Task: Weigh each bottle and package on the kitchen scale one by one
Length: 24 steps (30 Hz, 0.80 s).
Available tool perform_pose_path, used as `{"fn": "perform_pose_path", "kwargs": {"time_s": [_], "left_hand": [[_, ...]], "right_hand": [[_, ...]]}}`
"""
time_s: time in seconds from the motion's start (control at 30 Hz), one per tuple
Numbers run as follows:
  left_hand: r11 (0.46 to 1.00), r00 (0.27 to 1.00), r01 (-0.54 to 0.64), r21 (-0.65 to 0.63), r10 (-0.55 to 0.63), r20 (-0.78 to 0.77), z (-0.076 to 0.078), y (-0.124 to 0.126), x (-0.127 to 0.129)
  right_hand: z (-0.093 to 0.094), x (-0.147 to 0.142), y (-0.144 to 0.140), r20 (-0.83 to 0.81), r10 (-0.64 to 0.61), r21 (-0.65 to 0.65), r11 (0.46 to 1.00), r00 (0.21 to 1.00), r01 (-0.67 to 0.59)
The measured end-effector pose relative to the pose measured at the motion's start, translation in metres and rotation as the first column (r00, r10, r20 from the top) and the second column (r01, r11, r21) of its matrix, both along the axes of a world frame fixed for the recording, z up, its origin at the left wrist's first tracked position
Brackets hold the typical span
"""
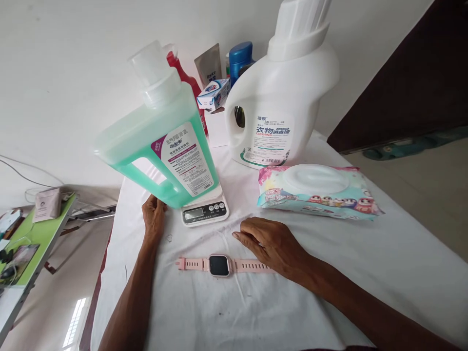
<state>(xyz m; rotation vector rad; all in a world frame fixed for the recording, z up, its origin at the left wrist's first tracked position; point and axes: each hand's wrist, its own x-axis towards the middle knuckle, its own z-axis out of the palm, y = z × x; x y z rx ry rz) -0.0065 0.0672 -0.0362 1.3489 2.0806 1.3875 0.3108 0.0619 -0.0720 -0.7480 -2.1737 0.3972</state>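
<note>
Green detergent jug [164, 141] stands tilted on a small kitchen scale [205, 210] at left of the white-draped surface [383, 253], its base already on the platform, its weight not yet settled squarely. The left hand [154, 218] cups the jug's lower corner, fingers closed against it, apparently steadying it. The scale's display cannot be read. At centre, a pink smartwatch [219, 265] lies flat, strap extended. The right hand [272, 243] rests open, palm down, touching the strap's end. Further right, a white laundry bottle [281, 97] stands upright behind a lidded wipes pack [318, 191].
</note>
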Motion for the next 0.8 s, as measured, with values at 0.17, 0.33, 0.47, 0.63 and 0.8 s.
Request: {"fn": "perform_pose_path", "kwargs": {"time_s": [0.17, 0.33, 0.47, 0.63, 0.8], "left_hand": [[0.999, 0.998, -0.014, -0.031, 0.012, -0.060, 0.0004, 0.0015, 0.0012], [0.999, 0.997, -0.019, -0.037, 0.016, -0.077, 0.0003, 0.0026, 0.0006], [0.999, 0.997, -0.025, -0.047, 0.021, -0.078, 0.0004, 0.0022, 0.0010], [0.998, 0.996, -0.022, -0.051, 0.018, -0.085, 0.0000, 0.0017, 0.0009], [0.998, 0.995, -0.023, -0.060, 0.017, -0.103, -0.0001, 0.0014, 0.0002]], "right_hand": [[0.0006, 0.0003, 0.0006, -0.003, 0.004, -0.007, 1.000, 1.000, -0.004], [0.0033, 0.0004, 0.0007, -0.007, 0.015, -0.026, 1.000, 1.000, -0.015], [0.0038, 0.0006, 0.0011, -0.009, 0.015, -0.027, 1.000, 1.000, -0.016], [0.0033, 0.0008, 0.0008, -0.014, 0.015, -0.025, 1.000, 1.000, -0.015], [0.0021, 0.0007, 0.0007, -0.013, 0.014, -0.026, 1.000, 1.000, -0.015]]}}
